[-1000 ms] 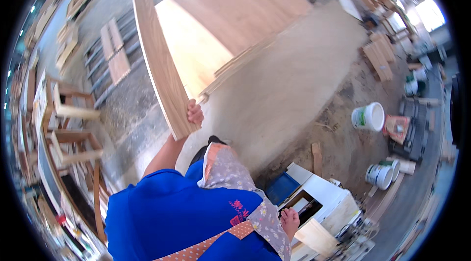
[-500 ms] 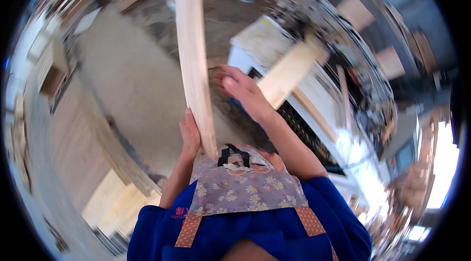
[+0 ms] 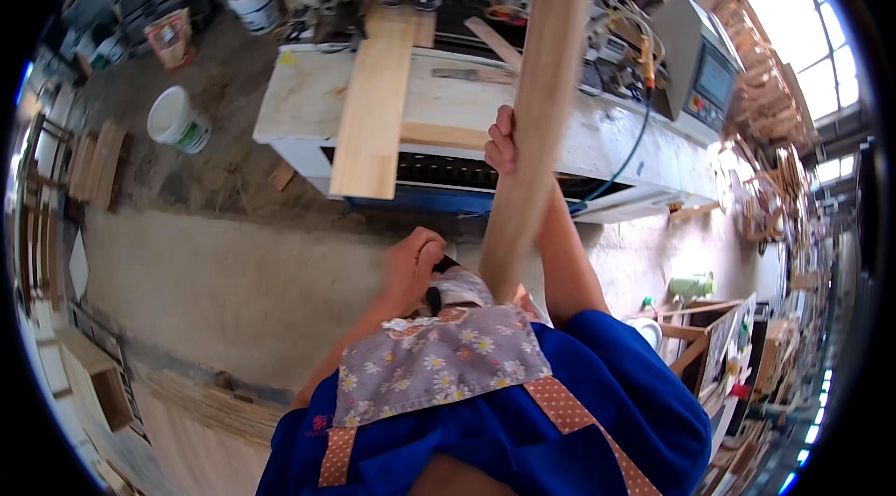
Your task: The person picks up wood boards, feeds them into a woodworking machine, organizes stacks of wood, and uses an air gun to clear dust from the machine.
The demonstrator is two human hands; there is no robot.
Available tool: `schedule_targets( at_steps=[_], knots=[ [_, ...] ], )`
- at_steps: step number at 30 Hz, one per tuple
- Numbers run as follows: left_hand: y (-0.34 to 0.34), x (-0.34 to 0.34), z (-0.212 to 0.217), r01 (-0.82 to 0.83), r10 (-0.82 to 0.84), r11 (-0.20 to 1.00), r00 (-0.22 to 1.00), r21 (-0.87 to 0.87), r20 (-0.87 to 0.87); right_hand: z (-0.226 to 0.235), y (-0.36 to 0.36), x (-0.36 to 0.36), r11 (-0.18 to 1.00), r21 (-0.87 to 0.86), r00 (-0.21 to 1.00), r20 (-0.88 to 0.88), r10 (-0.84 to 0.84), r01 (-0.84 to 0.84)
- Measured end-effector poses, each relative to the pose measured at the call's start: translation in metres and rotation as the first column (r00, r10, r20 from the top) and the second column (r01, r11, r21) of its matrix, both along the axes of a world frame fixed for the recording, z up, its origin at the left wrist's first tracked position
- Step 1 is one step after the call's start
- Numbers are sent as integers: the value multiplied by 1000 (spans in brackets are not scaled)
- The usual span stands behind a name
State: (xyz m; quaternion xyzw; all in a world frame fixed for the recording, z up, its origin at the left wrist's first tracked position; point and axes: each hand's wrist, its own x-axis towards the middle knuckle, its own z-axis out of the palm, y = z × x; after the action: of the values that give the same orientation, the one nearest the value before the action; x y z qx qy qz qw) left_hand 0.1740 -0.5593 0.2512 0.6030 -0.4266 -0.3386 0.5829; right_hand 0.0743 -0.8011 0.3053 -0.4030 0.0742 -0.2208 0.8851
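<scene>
A long pale wooden board (image 3: 539, 104) stands steeply in front of me, its lower end by my apron (image 3: 448, 361). My right hand (image 3: 501, 139) grips this board, with the fingers wrapped round its left edge and the rest hidden behind it. My left hand (image 3: 415, 265) is closed beside a black strap at the apron's front. What lies inside its fingers, if anything, is hidden. Ahead, a second wooden board (image 3: 369, 127) lies on the white machine table (image 3: 303, 95), its near end jutting over the front edge.
A control panel with a screen (image 3: 714, 76) rises at the machine's right. A blue hose (image 3: 627, 160) hangs over the table front. White buckets (image 3: 177, 118) stand on the floor to the left. Stacked boards (image 3: 201, 403) lie at lower left, and a wooden frame (image 3: 695, 333) stands at right.
My view has turned right to face the machine. My left hand has let go of the board and dropped to the apron, while my right hand has taken hold of the board.
</scene>
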Motion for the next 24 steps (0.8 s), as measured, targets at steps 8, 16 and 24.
schedule_targets(
  at_steps=[8,16,24],
  knots=[
    [-108,20,-16,33,-80,991,918,126,389,9,-32,-84,910,280,878,454,155,-306],
    [-288,45,-21,266,-210,960,491,83,846,-9,-72,-144,960,276,993,84,-78,52],
    [-420,45,-51,542,-443,769,70,339,894,10,-20,-160,695,-518,208,-707,-676,499]
  ],
)
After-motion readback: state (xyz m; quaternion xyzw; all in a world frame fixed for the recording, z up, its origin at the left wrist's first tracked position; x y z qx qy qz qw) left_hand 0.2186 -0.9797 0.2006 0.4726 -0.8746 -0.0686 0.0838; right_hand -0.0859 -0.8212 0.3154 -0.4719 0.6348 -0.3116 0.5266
